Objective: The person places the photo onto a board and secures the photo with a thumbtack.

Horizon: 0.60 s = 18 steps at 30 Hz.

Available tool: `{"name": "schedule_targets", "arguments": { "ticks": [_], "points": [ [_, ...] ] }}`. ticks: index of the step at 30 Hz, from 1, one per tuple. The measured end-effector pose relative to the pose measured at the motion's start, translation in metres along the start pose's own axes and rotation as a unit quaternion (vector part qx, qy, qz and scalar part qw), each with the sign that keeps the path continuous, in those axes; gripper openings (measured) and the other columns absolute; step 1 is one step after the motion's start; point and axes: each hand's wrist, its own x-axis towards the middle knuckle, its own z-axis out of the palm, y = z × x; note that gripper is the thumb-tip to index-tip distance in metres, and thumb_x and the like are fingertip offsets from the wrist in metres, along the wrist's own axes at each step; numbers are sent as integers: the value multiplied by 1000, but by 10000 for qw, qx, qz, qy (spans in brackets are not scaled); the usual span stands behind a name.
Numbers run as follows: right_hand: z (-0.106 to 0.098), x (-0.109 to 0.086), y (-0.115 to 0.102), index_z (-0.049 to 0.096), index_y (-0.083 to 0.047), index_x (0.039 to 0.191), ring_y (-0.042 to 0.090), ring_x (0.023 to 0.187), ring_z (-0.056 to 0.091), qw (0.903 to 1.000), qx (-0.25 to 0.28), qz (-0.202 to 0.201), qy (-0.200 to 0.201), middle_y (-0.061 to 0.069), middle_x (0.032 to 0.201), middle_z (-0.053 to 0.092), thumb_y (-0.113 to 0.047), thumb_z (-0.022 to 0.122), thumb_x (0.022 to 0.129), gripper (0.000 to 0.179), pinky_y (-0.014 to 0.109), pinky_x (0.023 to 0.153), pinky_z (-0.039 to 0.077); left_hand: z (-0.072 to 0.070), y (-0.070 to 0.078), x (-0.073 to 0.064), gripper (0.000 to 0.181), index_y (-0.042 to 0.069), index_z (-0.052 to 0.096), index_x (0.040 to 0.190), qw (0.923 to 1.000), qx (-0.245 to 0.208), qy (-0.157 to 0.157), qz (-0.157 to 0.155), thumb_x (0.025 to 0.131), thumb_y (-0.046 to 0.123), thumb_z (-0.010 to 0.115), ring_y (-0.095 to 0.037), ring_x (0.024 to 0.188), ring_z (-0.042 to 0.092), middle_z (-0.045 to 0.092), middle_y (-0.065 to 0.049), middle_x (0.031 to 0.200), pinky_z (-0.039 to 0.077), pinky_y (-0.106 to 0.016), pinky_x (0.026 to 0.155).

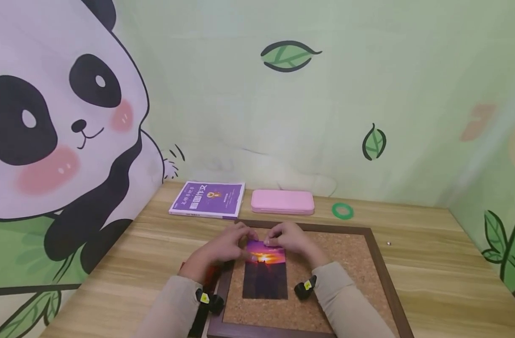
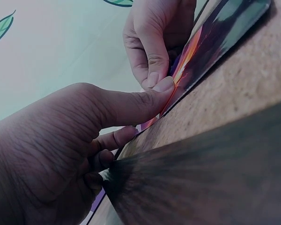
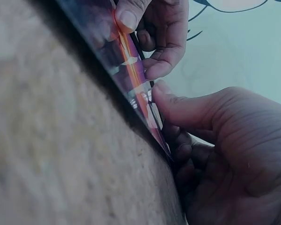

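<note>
A sunset photo (image 1: 265,281), purple and orange at the top and dark below, lies over the left part of a framed cork board (image 1: 325,310). My left hand (image 1: 225,246) holds its upper left part, thumb across the printed face and the other fingers curled by the edge. At the middle of the top edge my right hand (image 1: 292,237) pinches with thumb and forefinger, the two hands close together. In the right wrist view a shadow shows under the side edge of the photo (image 3: 100,61). Whether something small sits under the right fingertips, I cannot tell.
Behind the board, a purple book (image 1: 208,199), a pink case (image 1: 283,202) and a green tape roll (image 1: 343,211) lie along the wall. A tiny shiny object (image 1: 389,243) lies right of the board. Something dark and red (image 1: 200,319) sticks out under the left forearm.
</note>
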Motion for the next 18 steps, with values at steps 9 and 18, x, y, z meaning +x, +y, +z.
{"name": "schedule_targets", "arguments": {
  "ticks": [9,18],
  "points": [
    [6,0,1,76,-9,89,14,81,58,9995,-64,-145,262,-2,82,70,-15,75,91,6,34,79,47,1,-1,0,50,24,66,119,10000,19,16,63,75,34,87,-20,107,48,53,6,112,43,-47,95],
    [6,0,2,76,-10,87,14,78,56,9990,-102,-249,343,-4,79,67,-15,76,89,6,33,76,46,2,0,2,52,23,66,119,10000,-13,37,65,74,37,88,-20,104,48,53,5,111,44,-45,91]
  ]
}}
